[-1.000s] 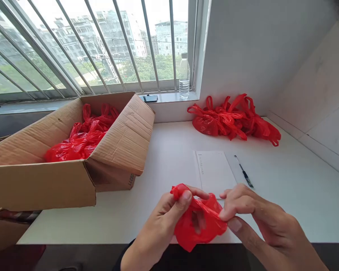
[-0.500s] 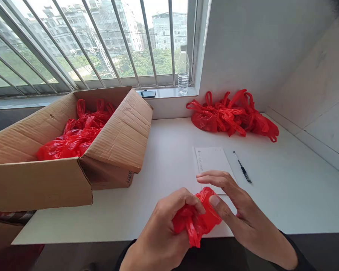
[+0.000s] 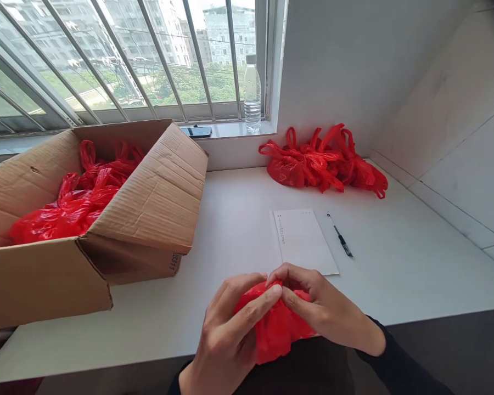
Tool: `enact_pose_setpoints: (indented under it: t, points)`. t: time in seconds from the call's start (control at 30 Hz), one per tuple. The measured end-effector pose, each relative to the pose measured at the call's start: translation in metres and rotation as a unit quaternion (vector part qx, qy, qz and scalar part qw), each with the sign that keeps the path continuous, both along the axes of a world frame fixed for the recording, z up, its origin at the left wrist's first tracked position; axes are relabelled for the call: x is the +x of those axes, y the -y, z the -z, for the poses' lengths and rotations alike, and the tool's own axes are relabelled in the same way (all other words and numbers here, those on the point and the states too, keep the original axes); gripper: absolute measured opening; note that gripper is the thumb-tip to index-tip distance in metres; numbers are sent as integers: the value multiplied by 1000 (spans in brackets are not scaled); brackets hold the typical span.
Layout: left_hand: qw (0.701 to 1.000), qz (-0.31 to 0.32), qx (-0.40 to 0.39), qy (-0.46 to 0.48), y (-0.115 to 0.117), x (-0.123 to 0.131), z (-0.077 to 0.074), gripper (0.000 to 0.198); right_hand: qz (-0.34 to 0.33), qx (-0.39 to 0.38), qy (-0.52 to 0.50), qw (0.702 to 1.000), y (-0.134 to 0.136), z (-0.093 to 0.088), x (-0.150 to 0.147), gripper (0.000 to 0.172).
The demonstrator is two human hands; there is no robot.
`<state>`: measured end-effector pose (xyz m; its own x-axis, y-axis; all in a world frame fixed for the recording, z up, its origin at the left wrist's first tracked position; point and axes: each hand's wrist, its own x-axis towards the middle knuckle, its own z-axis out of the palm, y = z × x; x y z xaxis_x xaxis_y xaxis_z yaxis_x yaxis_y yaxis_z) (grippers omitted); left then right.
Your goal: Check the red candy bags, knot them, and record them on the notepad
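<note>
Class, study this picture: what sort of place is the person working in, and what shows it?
Probably a small packing or sorting room: a cardboard box full of red bags, a second pile of bags on the white counter, and a paper sheet with a pen.

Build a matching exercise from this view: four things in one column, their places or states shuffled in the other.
1. water bottle
2. pen
3. cardboard box
4. crumpled red bag

A. gripped by left hand and right hand
B. on the windowsill
C. beside the paper sheet
D. holding red bags

Pairs: 1-B, 2-C, 3-D, 4-A
</note>
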<state>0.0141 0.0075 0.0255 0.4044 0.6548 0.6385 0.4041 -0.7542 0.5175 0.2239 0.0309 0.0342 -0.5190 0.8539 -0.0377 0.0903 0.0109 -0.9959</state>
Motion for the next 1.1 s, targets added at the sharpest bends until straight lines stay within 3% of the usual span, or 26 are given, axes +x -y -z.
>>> enact_pose_setpoints:
  t: [0.13, 0.23, 0.37, 0.43, 0.53, 0.63, 0.7, 0.87, 0.97, 1.1]
  points:
    - [999, -28, -24, -22, 2, -7, 8, 50, 42, 18, 19, 999, 2, -2, 5, 22]
    - [994, -91, -53, -3, 11, -17, 19, 48, 102, 36, 66, 992, 3, 0, 19, 23]
    - [956, -224, -183, 49, 31, -35, 42, 38, 201, 15, 152, 968, 4, 21, 50, 27]
    - [930, -251, -261, 69, 39, -40, 50, 36, 214, -4, 167, 962, 3, 36, 60, 30]
    - [922, -237, -296, 81, 42, -35, 54, 43, 235, -8, 120, 964, 6, 49, 56, 32]
    - [954, -187, -235, 13, 36, -16, 52, 48, 257, 27, 82, 963, 13, 50, 32, 30]
    - [967, -153, -192, -70, 30, -1, 53, 53, 236, 69, 99, 964, 18, 51, 12, 31]
    - [960, -123, -158, -195, 15, 14, 78, 62, 177, 224, 183, 941, 23, 85, -14, 43]
    - [958, -126, -152, -207, 11, 11, 95, 62, 176, 260, 227, 922, 24, 109, -15, 49]
    - [954, -139, -142, -223, 8, 12, 107, 61, 182, 273, 247, 912, 22, 123, -15, 51]
